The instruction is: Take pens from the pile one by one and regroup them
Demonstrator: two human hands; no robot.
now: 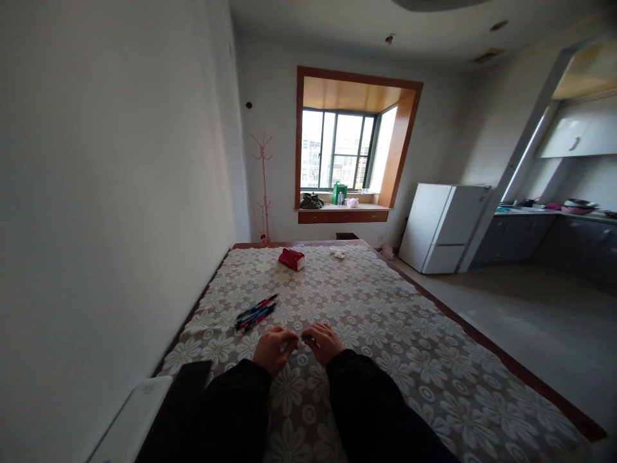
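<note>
Both hands hover close together over the flowered tablecloth (308,411), fingertips nearly meeting. My left hand (274,349) is closed in a pinch; what lies between its fingers, if anything, is too small to make out. Between the thumb and fingers of my right hand (325,342) shows a small teal piece (306,337), mostly covered, so its kind is unclear. Just beyond my left hand, several pens (256,312) with teal, red and black parts lie together in a loose pile.
Farther up the table are a red packet (292,259) and a crumpled white item (338,255). A black flat object (186,386) and a white one (135,418) sit at lower left, by the wall (120,193). A white fridge (443,225) stands beyond the right edge.
</note>
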